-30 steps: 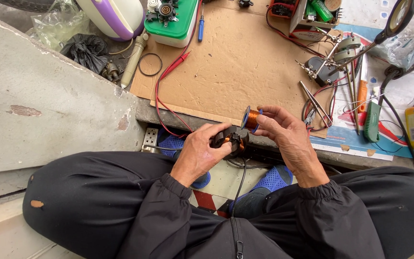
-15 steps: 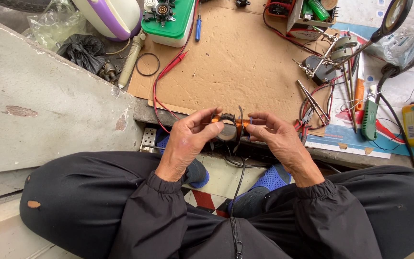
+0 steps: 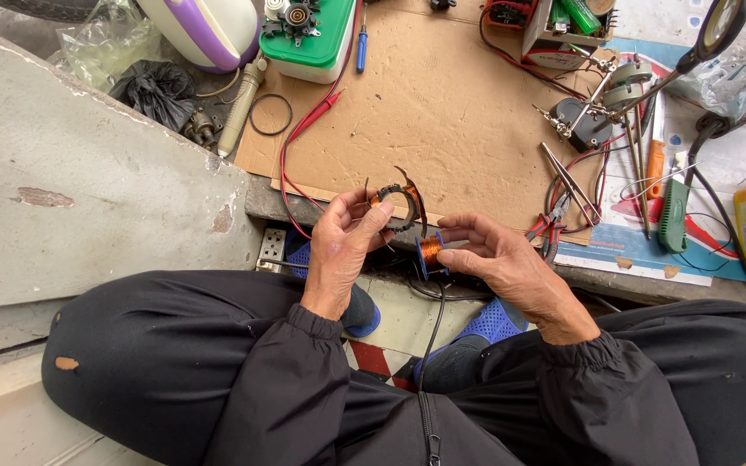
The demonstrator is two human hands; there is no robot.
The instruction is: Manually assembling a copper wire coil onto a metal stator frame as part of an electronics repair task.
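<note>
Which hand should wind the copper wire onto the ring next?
Probably the right hand: it holds the copper wire spool just beside the ring, while the left hand is busy gripping that ring.

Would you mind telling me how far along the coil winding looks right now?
Partly done: the ring-shaped core in the left hand already carries some copper turns. In hand: the right hand holds the copper wire spool beside it. Left: much of the ring looks bare.

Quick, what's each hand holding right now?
Left hand: closed on a dark ring wound with copper wire.
Right hand: closed on a small spool of copper wire.
</note>
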